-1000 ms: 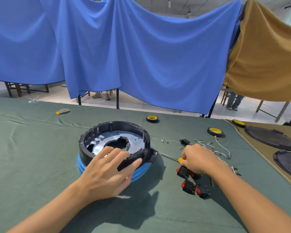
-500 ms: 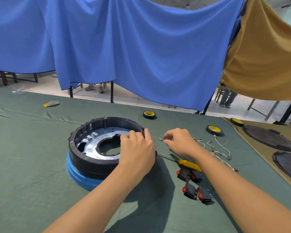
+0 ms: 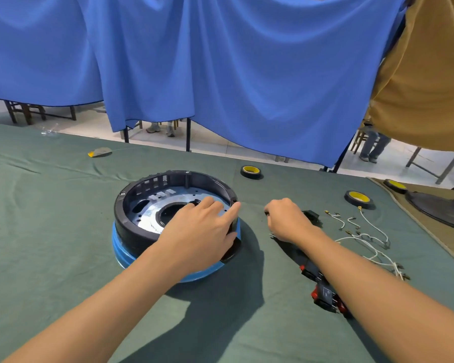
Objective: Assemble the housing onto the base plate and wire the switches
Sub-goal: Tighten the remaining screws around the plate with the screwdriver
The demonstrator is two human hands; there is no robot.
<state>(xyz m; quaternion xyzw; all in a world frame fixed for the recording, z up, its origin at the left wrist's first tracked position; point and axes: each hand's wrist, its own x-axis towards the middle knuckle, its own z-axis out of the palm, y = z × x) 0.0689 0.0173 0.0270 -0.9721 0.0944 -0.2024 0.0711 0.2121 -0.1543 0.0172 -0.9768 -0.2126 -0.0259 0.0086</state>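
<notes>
- Head view: I see the black ring-shaped housing (image 3: pixel 131 216) sitting over the silver base plate (image 3: pixel 152 218), the pair perched on a blue round stand (image 3: pixel 119 248) on the green-clothed table (image 3: pixel 50 231).
- My operator's left hand (image 3: pixel 202 231) lies across the housing's right rim, unclenched, with straight fingers reaching over onto the plate, the forefinger on the rim and the thumb against the outer wall.
- The right hand (image 3: pixel 286 221) is down at the cloth just right of the housing, apart from it, fingers curled under with knuckles towards me. Whether it pinches anything I cannot tell from here.
- Red-and-black switches (image 3: pixel 323 292) lie on the cloth partly under the right forearm, unwired.
- White wires (image 3: pixel 372 231) with metal terminals are scattered to the right of that hand, and a small black part (image 3: pixel 311 214) sits just behind it.
- Two rolls of black tape with yellow cores, (image 3: pixel 250 172) and (image 3: pixel 358 199), rest farther back; a third (image 3: pixel 395 186) is on the tan cloth beside dark round covers (image 3: pixel 443 210).
</notes>
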